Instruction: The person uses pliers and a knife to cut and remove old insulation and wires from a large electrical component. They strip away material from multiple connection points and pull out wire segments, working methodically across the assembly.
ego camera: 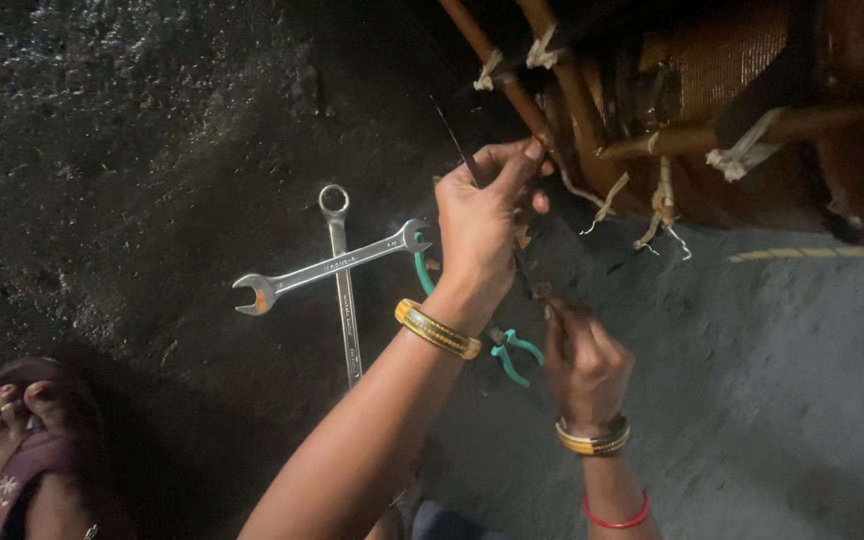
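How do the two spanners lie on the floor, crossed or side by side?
Crossed. The longer spanner lies slanted over the upright one, meeting near its ring end, flat on the dark floor.

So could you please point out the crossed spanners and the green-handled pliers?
crossed spanners (340, 263): head view, where the two shafts overlap.
green-handled pliers (514, 357): head view, on a green handle.

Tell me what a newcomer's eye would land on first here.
Two crossed silver wrenches gleam on the dark floor at centre left. Right of them, the left hand reaches up to tied copper rods at top, while the right hand pinches something thin below. Green-handled pliers lie between the wrists.
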